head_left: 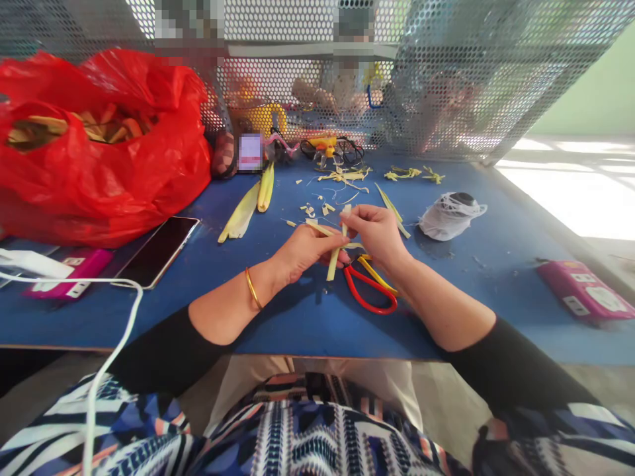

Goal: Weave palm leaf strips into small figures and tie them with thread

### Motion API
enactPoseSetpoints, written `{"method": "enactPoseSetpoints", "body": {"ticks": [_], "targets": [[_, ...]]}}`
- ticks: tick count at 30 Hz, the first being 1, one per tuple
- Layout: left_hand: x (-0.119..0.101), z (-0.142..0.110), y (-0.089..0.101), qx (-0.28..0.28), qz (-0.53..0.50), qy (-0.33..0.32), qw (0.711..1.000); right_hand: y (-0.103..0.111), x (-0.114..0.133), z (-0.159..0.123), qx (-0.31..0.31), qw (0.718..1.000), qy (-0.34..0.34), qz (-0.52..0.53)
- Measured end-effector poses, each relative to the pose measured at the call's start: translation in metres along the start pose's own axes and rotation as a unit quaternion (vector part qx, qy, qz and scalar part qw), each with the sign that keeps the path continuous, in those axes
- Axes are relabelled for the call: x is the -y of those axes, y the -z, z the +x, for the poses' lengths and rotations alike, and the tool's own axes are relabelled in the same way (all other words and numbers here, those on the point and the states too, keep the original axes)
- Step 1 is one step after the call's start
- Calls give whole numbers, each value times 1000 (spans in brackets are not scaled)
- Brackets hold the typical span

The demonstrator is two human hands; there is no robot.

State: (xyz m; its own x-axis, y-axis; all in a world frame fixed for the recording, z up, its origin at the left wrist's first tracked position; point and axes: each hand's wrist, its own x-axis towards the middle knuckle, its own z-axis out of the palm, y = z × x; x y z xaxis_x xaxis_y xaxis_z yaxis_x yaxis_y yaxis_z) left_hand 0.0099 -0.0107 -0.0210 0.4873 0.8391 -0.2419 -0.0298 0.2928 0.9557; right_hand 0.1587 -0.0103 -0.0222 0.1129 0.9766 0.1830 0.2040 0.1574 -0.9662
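Pale green strips of corn husk cross between my hands over the blue table. My left hand (312, 250) pinches them from the left, its wrist ringed by a gold bangle. From the right, my right hand (376, 230) grips the upper end of an upright husk strip (333, 263). Scissors (372, 299) with one red and one yellow handle loop lie just below my right hand, their blades hidden. Past my fingers are small husk scraps (326, 209) and a longer green strip (394, 210). Whole husk leaves (243, 215) lie farther left.
A red plastic bag (163, 168) of husks fills the left, near a phone (163, 248) and a white cable (124, 324). Thread in thin plastic (449, 218) and a pink packet (585, 289) are right. A perforated metal screen (307, 79) closes the back; people sit behind it.
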Motion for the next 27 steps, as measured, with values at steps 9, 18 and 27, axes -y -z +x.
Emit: {"method": "enactPoseSetpoints", "body": {"ticks": [9,18,27], "targets": [[-16,2,5,-108,-168,-67,978,8,17,-2,-102,980,90,-147],[-11,2,-1,-137,-219,-74,963,-13,7,-20,94,990,20,-106],[-11,4,4,-126,-205,-63,969,-8,12,-14,79,996,-44,-20]]}}
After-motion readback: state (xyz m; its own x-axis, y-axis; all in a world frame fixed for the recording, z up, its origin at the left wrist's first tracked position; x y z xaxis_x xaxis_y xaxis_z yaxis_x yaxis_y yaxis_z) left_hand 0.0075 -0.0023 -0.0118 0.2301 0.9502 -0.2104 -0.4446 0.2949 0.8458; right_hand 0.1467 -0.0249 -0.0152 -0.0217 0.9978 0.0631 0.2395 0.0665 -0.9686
